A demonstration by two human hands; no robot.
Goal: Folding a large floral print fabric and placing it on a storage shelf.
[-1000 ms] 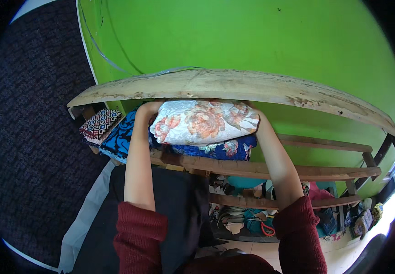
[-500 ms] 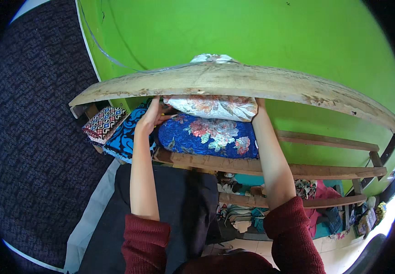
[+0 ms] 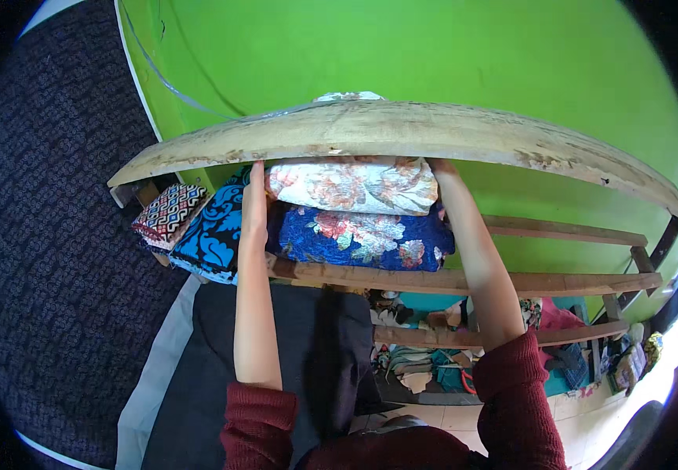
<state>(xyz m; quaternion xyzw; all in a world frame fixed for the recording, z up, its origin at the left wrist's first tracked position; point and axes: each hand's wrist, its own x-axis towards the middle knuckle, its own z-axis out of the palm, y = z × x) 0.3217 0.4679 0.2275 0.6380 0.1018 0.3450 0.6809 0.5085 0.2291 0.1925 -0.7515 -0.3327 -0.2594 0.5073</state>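
A folded white cloth with a brown-orange floral pattern [image 3: 351,186] lies on top of a folded dark blue floral cloth [image 3: 362,239], on a wooden shelf below a thick plank. My left hand [image 3: 254,211] stands edge-on along the left side of the white cloth, fingers stretched upward and flat. Against the right end of that cloth is my right hand [image 3: 442,170], its fingers mostly hidden under the plank. To the left of my left hand leans a black and bright blue patterned cloth [image 3: 213,235]. Beside it sits a geometric-patterned folded cloth [image 3: 170,213].
The thick wooden plank [image 3: 402,129] overhangs both hands. Shelf slats [image 3: 574,283] run to the right, with fabric scraps [image 3: 413,368] and a red handle [image 3: 467,381] below. Black cloth [image 3: 276,337] hangs in front. Dark patterned fabric [image 3: 57,235] covers the left; green wall [image 3: 433,55] stands behind.
My left hand has gone from curled fingers at the cloths' left edge to flat along the side. The white cloth now shows more of its front and looks evenly flat over the blue one.
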